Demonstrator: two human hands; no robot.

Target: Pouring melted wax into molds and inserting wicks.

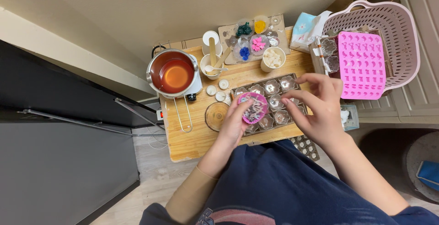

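A: Two hands over the table's [192, 142] near edge. Left hand [234, 123] grips a small pink cup [254, 107] of bits.

B: Right hand [320, 108]?

A: Fingers pinched narrow above the clear mold tray [274, 104], holding nothing visible. Filling step, I'd judge; next needs a steady pinch into one cavity.

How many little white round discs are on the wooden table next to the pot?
3 white discs: one right beside the pot, one just right of it, and one below them, above the clear round lid. The left hand may hide more.
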